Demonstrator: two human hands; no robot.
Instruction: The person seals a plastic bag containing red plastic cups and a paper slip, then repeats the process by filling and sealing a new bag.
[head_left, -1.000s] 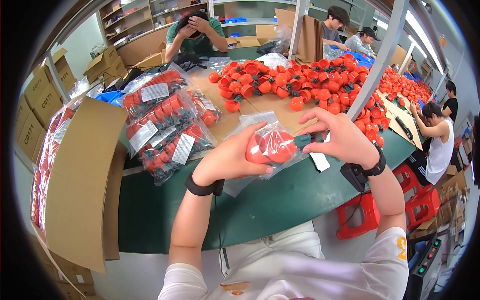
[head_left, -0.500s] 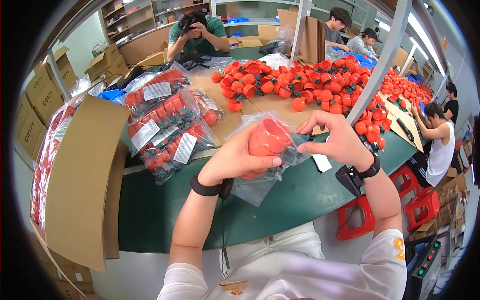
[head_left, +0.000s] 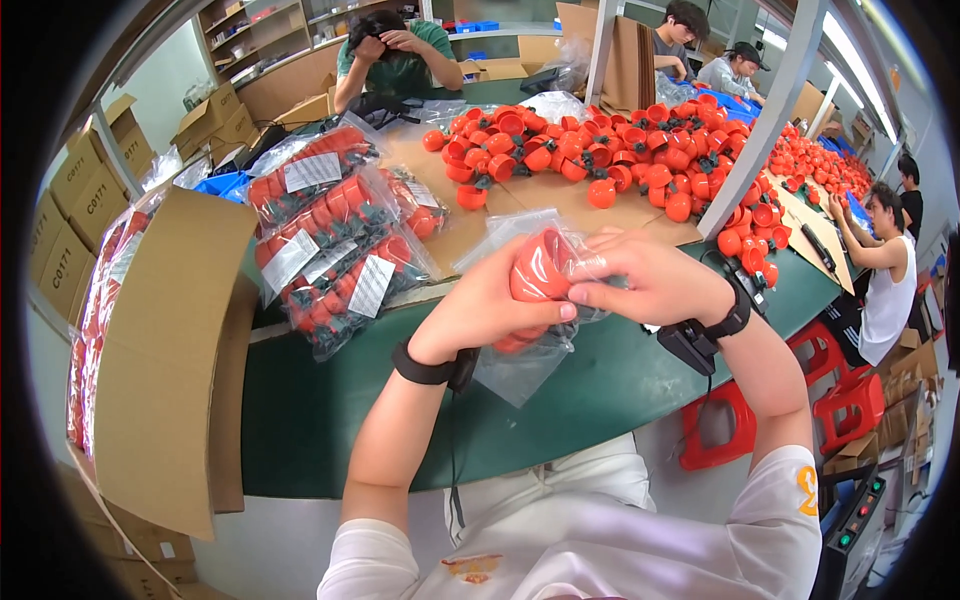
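Observation:
Above the green table's front part, a clear plastic bag with red cup-shaped parts inside is between my two hands. One red cup shows at the top through the shiny film. My left hand is wrapped round the bag from the left, its thumb along the underside of the cup. From the right, my right hand grips the film, thumb against the cup and fingers curled behind it. The bag's right end is hidden under that hand. Another flat clear bag lies just behind my hands.
Filled, labelled bags are stacked at left beside a cardboard box. A large heap of red cups with dark fittings covers the far table. A metal post rises at right. Co-workers sit around; red stools stand below.
My right hand has moved in over the bag's right end, covering the dark fitting that showed there. The bag and my left hand have shifted slightly right.

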